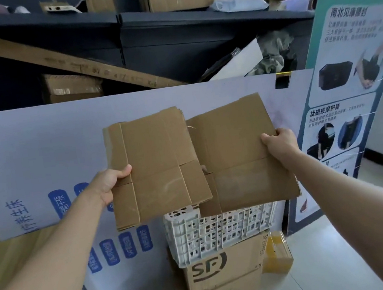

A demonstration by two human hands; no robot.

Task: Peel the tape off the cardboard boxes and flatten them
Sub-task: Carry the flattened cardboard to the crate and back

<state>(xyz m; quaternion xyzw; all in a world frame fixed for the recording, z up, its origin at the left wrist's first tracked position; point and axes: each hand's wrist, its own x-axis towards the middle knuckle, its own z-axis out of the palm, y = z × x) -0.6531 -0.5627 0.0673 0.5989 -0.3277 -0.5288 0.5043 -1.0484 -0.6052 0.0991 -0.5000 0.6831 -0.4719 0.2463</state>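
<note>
Cardboard's flat already: left hand [109, 186] fingers [124, 171] clamp the left box [156, 164] by its edge, right hand [281, 143] fingers grip the right box [238, 153], both held just above the white crate [221, 234].

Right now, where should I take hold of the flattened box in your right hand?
Pinch the flattened box by its top edge, from above: it is a thin sheet, so thumb on one face, fingers on the other. The right hand grips its right edge, the other box overlaps its left edge, and a white crate sits below.
</note>
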